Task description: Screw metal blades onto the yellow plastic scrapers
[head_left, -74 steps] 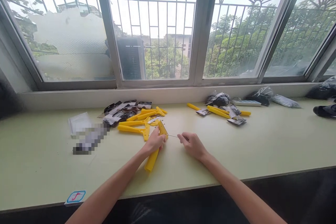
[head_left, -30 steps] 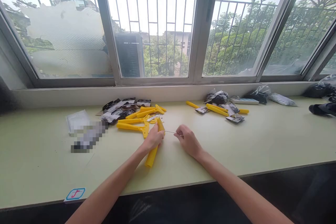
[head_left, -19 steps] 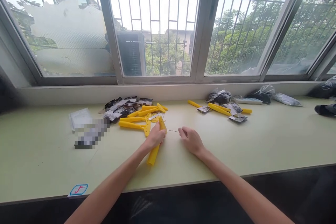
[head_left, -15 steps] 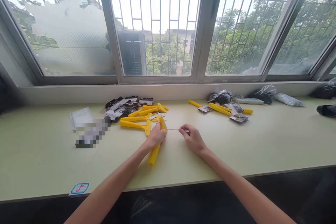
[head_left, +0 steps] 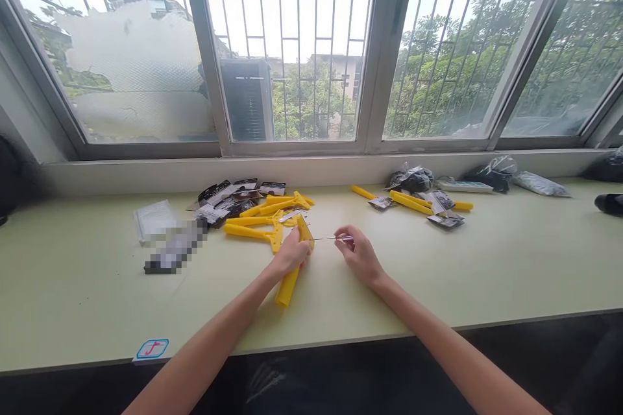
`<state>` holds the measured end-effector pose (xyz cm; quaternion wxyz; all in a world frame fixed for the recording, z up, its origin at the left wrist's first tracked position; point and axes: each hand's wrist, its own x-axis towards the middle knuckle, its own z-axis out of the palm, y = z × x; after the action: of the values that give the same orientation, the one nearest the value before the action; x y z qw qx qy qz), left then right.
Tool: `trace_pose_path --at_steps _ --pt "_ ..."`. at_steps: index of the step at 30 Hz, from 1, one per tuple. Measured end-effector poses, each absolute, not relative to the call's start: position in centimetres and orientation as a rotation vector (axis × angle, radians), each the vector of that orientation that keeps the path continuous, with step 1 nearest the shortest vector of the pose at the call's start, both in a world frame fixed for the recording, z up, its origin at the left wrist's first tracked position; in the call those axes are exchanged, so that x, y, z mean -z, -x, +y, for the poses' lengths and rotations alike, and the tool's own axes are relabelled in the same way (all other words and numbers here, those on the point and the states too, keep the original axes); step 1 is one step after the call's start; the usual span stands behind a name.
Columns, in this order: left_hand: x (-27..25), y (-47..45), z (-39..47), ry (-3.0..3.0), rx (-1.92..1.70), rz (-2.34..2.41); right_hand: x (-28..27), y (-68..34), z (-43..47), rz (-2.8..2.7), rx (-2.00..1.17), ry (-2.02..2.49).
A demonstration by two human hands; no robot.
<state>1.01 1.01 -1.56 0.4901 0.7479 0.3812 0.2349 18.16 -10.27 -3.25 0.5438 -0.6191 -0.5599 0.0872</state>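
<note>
Over the worktop (head_left: 341, 311), we see the left hand (head_left: 293, 253) wrapped around a yellow handle (head_left: 288, 286), the right hand (head_left: 359, 255) pinching a slim screwdriver (head_left: 325, 239) against its head; we judge the handle light, stiff, smooth, best gripped just below that head

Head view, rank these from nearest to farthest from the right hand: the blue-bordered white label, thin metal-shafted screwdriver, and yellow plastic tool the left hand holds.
1. Screwdriver: in the right hand.
2. Yellow plastic tool: left, in the left hand.
3. Blue-bordered white label: farthest left, low in the picture.
</note>
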Motion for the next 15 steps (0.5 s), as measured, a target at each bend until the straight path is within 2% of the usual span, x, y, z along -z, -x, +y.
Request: trace_pose_path --at_steps 6,12,15 --pt "1.67 -0.78 0.93 -1.785 -0.618 0.888 3.28 -18.23 -10.42 -1.333 -0.245 1.610" --pt "1.19 -0.76 0.56 -1.776 -0.589 0.861 2.80 -17.84 -10.55 -1.316 -0.224 1.464" --pt "1.19 -0.81 0.54 -1.777 -0.586 0.847 2.78 -17.93 -10.56 -1.279 -0.262 1.528"
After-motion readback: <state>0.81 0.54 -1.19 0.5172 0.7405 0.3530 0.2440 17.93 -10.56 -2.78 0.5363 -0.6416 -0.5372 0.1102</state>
